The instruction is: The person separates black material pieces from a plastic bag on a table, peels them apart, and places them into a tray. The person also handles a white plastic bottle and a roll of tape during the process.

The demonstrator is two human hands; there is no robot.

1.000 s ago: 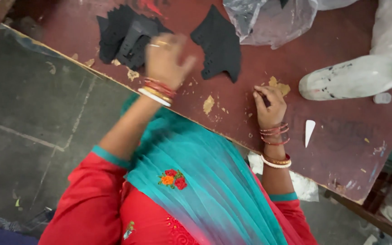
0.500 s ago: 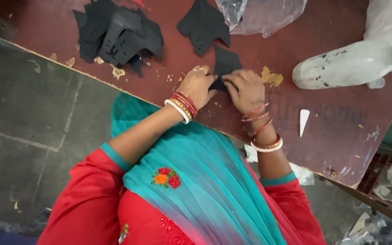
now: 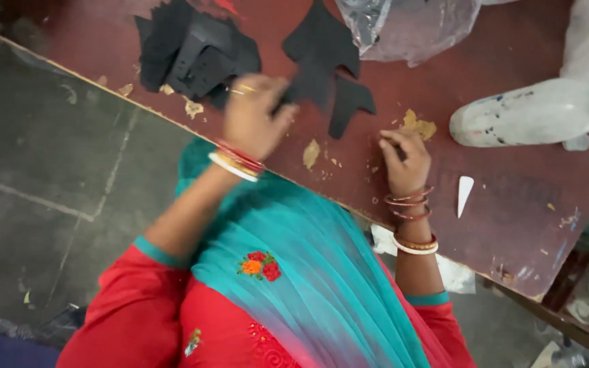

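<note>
The left hand (image 3: 257, 116) is raised over the dark red table (image 3: 512, 197), its grip closed on the edge of a black cut-out piece (image 3: 322, 54) that lies flat at the far middle of the table. The hand is blurred, so how much of the piece the fingers pinch cannot be told. The right hand (image 3: 407, 160) rests on the table to the right, fingers curled in, holding nothing visible. A pile of black pieces (image 3: 192, 51) lies far left. A clear plastic bag (image 3: 410, 27) sits far right, a white bottle (image 3: 533, 112) on its side near it.
</note>
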